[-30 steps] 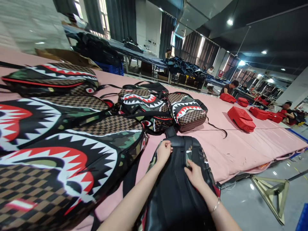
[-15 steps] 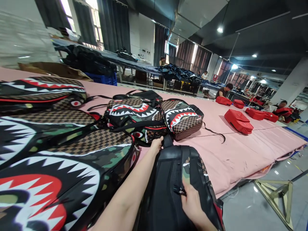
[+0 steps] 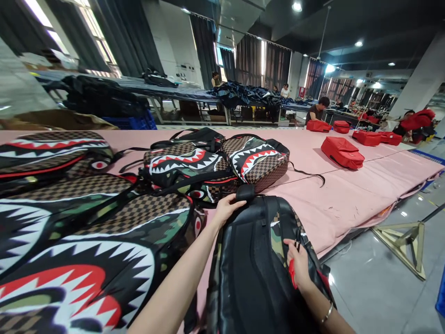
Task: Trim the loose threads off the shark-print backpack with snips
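Note:
A black backpack (image 3: pixel 243 260) lies back side up in front of me, its padded rear panel and a camouflage and checked strip showing. My left hand (image 3: pixel 227 208) is closed on the backpack's top handle (image 3: pixel 245 192), fingers at its base. Over the right side of the panel, my right hand (image 3: pixel 298 262) grips small scissors (image 3: pixel 292 273) with a red handle and dark tips, partly hidden by the fingers. Close to my left arm lie large shark-mouth backpacks (image 3: pixel 114 260). Beyond the handle rest a checked shark-mouth backpack (image 3: pixel 186 162) and another such backpack (image 3: pixel 257 160).
The pink-covered table (image 3: pixel 375 185) runs to the right. A red bag (image 3: pixel 342 152) sits on it, with several more red bags behind. A person (image 3: pixel 318 111) is at its far side. A metal stand (image 3: pixel 405 246) is on the floor at right.
My right hand has moved up and right across the backpack, and the red handle now shows. My left hand stays at the top handle, which has tipped. The view has shifted.

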Tool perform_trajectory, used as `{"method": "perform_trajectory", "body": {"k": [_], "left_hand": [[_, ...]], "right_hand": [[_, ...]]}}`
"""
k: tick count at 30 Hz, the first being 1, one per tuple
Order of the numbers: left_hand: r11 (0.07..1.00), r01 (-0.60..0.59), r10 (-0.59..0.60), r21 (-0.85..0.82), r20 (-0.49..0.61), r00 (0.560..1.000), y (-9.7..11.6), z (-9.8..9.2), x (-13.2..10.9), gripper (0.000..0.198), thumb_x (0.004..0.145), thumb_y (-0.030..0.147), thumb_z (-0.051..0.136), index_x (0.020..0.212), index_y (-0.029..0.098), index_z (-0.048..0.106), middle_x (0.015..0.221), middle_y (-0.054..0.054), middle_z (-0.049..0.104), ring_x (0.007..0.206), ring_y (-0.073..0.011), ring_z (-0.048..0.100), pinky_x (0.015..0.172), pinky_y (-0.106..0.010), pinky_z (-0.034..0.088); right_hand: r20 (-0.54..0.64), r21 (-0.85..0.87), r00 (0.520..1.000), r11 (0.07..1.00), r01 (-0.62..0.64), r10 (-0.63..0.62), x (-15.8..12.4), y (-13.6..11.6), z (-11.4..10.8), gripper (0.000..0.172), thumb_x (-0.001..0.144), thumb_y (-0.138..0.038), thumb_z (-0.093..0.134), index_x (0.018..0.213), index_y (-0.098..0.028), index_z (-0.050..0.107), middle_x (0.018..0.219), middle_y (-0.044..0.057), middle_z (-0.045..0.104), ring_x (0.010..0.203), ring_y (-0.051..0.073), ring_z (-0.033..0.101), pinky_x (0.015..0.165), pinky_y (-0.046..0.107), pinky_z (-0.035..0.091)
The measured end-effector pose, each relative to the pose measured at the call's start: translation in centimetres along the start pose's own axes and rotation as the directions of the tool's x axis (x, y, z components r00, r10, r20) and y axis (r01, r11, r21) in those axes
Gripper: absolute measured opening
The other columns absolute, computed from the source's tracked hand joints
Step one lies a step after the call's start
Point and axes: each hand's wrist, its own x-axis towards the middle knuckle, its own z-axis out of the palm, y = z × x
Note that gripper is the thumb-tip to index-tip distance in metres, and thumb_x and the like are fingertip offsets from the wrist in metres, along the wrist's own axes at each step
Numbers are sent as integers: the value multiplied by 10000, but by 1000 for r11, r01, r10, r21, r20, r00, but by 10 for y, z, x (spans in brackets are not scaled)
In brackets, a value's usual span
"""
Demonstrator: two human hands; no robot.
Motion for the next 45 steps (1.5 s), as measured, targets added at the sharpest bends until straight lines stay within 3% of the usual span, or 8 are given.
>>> {"method": "perform_trajectory", "body": {"k": [5,11,19,24,31,35,41,45], "left_hand": [[997,-7,2,75,72,997,15,-6,-17,436,519,478,758,798,152,677,755,-21,662,694,-171,580,657,-263,458],[983,-44,52,180,-37,998,18,-9,-24,448,635,567,645,759,136,664,679,-19,640,599,-154,555,552,-247,419],[900,-262,254,348,70,965,11,-10,-48,341,657,450,649,828,156,655,920,-58,656,899,-207,594,873,-338,452],[809,-331,280,486,177,944,-1,-5,-67,280,748,274,544,992,160,620,1082,-84,640,1026,-213,582,947,-385,440],[683,-406,197,608,382,903,-21,20,-133,548,717,10,374,1233,136,506,1385,-130,408,1327,-251,283,1087,-476,269],[695,-431,149,575,471,869,-15,30,-185,536,753,38,406,1260,192,490,1397,-80,404,1350,-231,225,1110,-449,238],[805,-258,97,535,311,945,-4,40,-250,462,866,131,323,1303,238,429,1384,-38,429,1313,-182,319,1082,-434,313],[893,-52,34,446,49,998,-2,52,-275,395,894,250,344,1269,214,465,1356,-70,460,1259,-193,408,1074,-420,330]], "right_hand": [[27,102,998,993,-64,62,-3,-2,0,441,670,-508,664,892,-128,620,493,-107,231,411,44,197,380,172,141],[96,142,990,983,-115,102,-6,0,3,435,647,-483,692,884,-127,617,477,-107,259,400,42,209,377,175,147],[152,163,984,980,-114,90,-8,-2,-13,418,651,-475,690,882,-137,605,500,-109,225,403,40,195,380,181,149],[163,130,984,987,-95,73,-2,-2,-13,421,650,-479,669,885,-137,598,496,-112,220,406,45,183,387,190,145],[145,-47,988,998,-42,48,7,-3,-11,407,655,-490,607,848,-133,624,475,-101,268,399,59,229,400,204,174],[158,-233,987,972,22,16,-1,-11,-12,318,685,-427,575,795,-141,660,562,-28,483,489,94,401,459,221,291],[325,-486,945,863,139,30,-37,-33,-9,195,748,-329,558,786,-205,702,812,23,678,804,187,588,761,293,401],[403,-580,910,797,169,100,-60,-37,-4,177,739,-342,584,677,-206,679,672,6,653,673,184,573,661,278,389]]}}
